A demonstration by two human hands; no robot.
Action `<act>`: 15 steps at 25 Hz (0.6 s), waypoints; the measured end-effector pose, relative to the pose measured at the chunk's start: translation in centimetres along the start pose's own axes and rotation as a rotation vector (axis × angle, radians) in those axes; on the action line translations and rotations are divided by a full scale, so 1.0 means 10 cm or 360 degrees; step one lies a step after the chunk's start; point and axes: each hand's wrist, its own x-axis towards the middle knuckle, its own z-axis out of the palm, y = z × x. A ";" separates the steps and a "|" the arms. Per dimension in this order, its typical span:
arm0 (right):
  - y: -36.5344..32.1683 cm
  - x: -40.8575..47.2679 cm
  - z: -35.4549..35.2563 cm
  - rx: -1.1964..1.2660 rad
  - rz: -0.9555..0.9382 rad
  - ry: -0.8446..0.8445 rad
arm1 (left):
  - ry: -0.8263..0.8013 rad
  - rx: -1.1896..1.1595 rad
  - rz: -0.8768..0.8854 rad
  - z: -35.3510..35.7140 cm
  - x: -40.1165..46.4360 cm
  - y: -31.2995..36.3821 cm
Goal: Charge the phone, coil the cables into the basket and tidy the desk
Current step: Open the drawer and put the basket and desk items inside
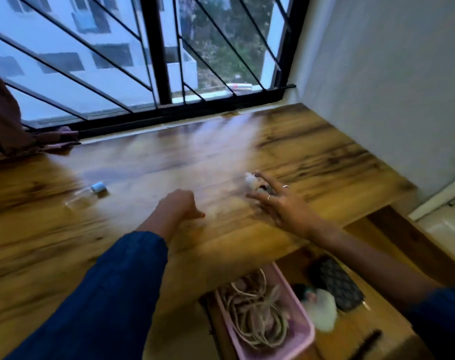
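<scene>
We see the right hand [278,201] stretched out over the glossy brown wooden desk [312,157], its fingers [266,179] spread wide and straight, two of them wearing thin silver rings. Just beyond the fingertips sits a small whitish object with a dark part [251,181] — too blurred for us to name, and we cannot tell whether the fingers touch it or only hover at it. Nothing is gripped in that hand.

The left hand [179,205], coming out of a dark blue sleeve [104,294], lies near the middle of the desk with its fingers curled in towards the palm and a red-painted thumbnail showing; we see nothing held in it.

The pale pink plastic basket [303,336] stands on a lower wooden surface below the desk's near edge, well apart from both hands, and in it lies a loose tangle of beige and white cables [255,313]. Just right of the basket lie a fluffy white item [322,310] and a dark patterned pouch [336,284].

Far to the left on the desk lies a small clear bottle with a light blue cap [87,193], on its side. Behind the desk is a window with black metal bars [156,48].
</scene>
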 end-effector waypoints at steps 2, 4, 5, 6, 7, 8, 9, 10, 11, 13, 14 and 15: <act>0.17 -0.38 -0.25 0.0073 0.0217 0.0119 | 0.0001 0.0051 0.0182 0.09 -0.05 0.51; 0.39 -0.76 -0.46 0.0182 0.0484 0.0210 | 0.0038 -0.0055 0.0352 0.24 -0.14 1.03; 0.54 -0.95 -0.56 0.0214 0.0594 0.0287 | 0.0057 -0.0124 0.0425 0.30 -0.17 1.28; 0.69 -1.15 -0.65 0.0221 0.0682 0.0372 | 0.0071 -0.0183 0.0471 0.37 -0.19 1.50; 0.82 -1.31 -0.73 0.0217 0.0770 0.0451 | 0.0090 -0.0202 0.0498 0.41 -0.19 1.65; 0.93 -1.49 -0.81 0.0215 0.0871 0.0508 | 0.0104 -0.0170 0.0512 0.46 -0.21 1.80; 1.03 -1.68 -0.88 0.0220 0.0984 0.0541 | 0.0115 -0.0116 0.0512 0.49 -0.25 1.93; 1.11 -1.87 -0.90 0.0234 0.1093 0.0554 | 0.0133 -0.0058 0.0507 0.51 -0.28 2.05; 1.19 -2.07 -0.88 0.0257 0.1180 0.0538 | 0.0154 -0.0003 0.0497 0.54 -0.32 2.14; 1.32 -2.43 -0.73 0.0345 0.1297 0.0403 | 0.0176 0.0092 0.0426 0.60 -0.38 2.26; 1.37 -2.56 -0.64 0.0406 0.1352 0.0295 | 0.0171 0.0156 0.0371 0.64 -0.40 2.30; 1.40 -2.65 -0.53 0.0449 0.1399 0.0179 | 0.0156 0.0237 0.0325 0.67 -0.39 2.31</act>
